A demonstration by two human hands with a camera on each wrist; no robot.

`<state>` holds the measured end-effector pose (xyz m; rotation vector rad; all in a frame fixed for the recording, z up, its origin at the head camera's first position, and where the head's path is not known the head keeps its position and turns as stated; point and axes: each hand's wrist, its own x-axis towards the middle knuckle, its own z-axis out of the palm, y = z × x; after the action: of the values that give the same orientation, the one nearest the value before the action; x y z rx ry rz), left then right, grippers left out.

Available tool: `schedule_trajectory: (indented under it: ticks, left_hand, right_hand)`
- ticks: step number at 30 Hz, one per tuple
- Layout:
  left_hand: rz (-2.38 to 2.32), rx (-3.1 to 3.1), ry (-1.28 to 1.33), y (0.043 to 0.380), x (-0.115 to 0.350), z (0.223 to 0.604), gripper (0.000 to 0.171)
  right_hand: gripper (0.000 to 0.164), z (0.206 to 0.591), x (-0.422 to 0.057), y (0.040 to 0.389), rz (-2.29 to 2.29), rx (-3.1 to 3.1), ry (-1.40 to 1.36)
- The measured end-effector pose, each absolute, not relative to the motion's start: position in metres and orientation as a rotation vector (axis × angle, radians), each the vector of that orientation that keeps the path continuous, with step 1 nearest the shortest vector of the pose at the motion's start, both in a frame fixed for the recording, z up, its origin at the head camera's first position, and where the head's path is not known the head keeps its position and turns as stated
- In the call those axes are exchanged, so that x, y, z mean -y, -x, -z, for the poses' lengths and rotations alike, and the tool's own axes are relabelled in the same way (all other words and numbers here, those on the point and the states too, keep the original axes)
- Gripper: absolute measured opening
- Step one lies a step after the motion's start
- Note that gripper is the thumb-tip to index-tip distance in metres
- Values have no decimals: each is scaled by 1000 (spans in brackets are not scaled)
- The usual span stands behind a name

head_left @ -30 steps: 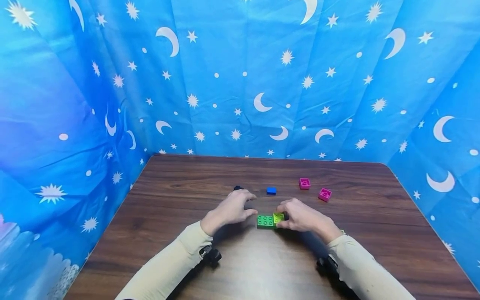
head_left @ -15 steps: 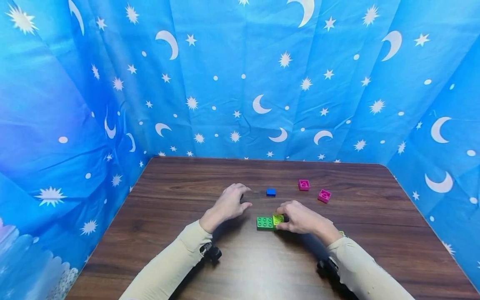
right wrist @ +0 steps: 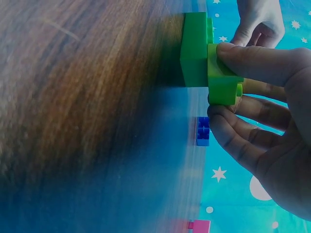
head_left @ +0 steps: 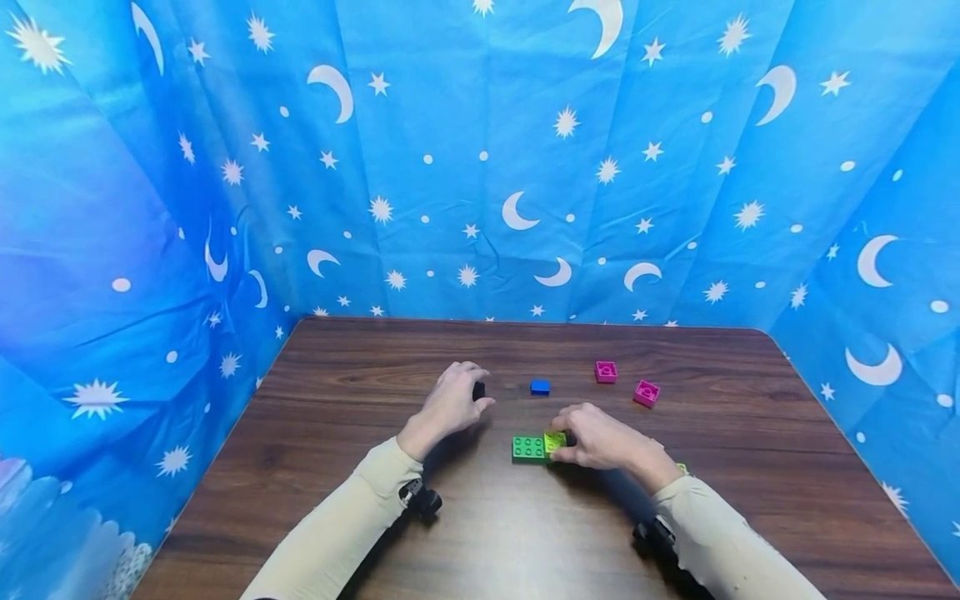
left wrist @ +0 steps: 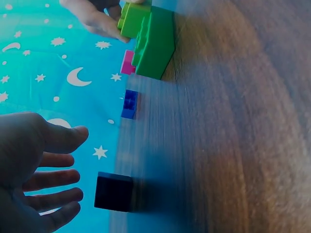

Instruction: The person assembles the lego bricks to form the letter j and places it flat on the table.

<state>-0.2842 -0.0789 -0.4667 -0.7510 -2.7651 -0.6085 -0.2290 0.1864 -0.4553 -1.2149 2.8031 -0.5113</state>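
Brick, lime green, sits on the right end of a longer green brick, near middle of desk. Right hand pinches lime brick: thumb on the near side, other fingers round the far side, fingertips touching it. Cannot tell whether it is pressed fully down. Green brick rests flat on desk, six round studs showing left of the lime one, no fingers on them. Left hand is well apart from both bricks, thumb away from the other fingers, these slightly parted, holding nothing; left wrist view shows a gap between them and a black block, boxy, smooth-faced, just beside. Blue brick, small, rectangular, lies beyond the green one, between the hands. Two magenta bricks, one farther back, one to its right, squarish, hollow undersides up, ring-shaped tube inside each. Bricks look like glossy moulded plastic. Desk is dark brown with streaky wood grain, rounded back corners, light glare at the front. Sleeves cream, cloth. Creased blue curtain behind, printed with white moons, stars and dots.
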Motion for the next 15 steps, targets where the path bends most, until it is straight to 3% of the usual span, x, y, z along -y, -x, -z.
schedule_trajectory:
  ticks: [15]
  left_hand:
    - [511, 2858, 658, 296, 82, 471, 46]
  right_hand:
    - [29, 457, -187, 230, 507, -2798, 1198]
